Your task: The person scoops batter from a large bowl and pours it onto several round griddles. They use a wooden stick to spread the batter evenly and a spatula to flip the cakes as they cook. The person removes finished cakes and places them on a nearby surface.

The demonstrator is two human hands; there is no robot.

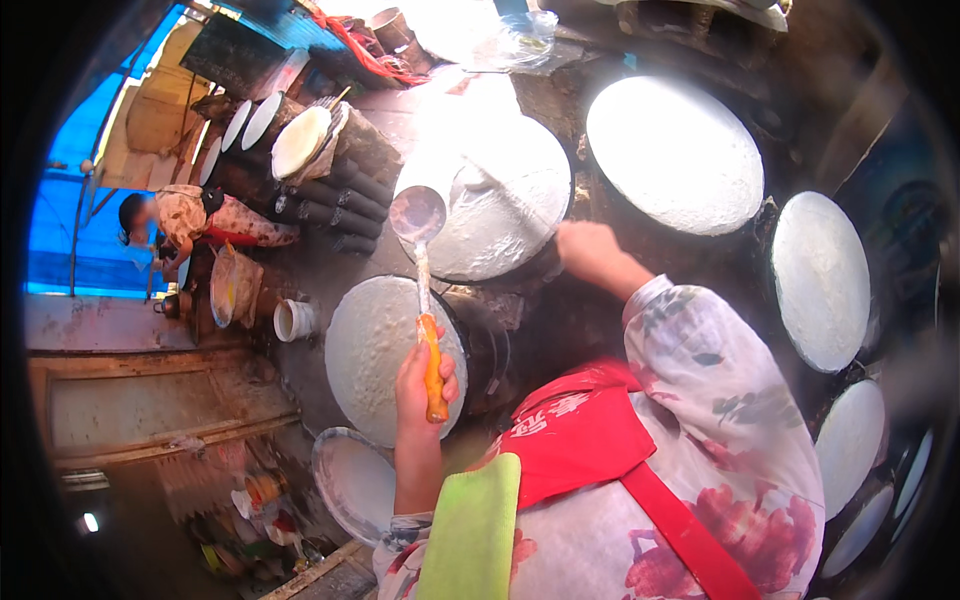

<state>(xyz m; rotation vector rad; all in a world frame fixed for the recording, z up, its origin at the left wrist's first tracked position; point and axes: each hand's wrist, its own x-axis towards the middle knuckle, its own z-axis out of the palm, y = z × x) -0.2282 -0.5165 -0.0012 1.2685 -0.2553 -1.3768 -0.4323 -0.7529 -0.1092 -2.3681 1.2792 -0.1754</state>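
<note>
In my left hand (425, 385) is a ladle (418, 215), gripped by its orange handle. Its round bowl reaches up over the near left edge of a big round griddle (515, 235) coated with white batter. My right hand (590, 250) is closed at that griddle's right rim; what it holds, if anything, cannot be made out. A pale streak crosses the bright batter there. Below the ladle, just behind my left hand, lies another round griddle (375, 350) with bumpy white batter. Red cloth and a green cloth (470, 530) hang over my front.
More white-coated griddles (675, 155) curve along the right side. At left are dark cylinders (340, 205), a white bucket (293, 320) and a stack of pale round sheets (300, 145). A plate-like disc (355, 485) leans lower left. Another person (185, 220) bends farther off.
</note>
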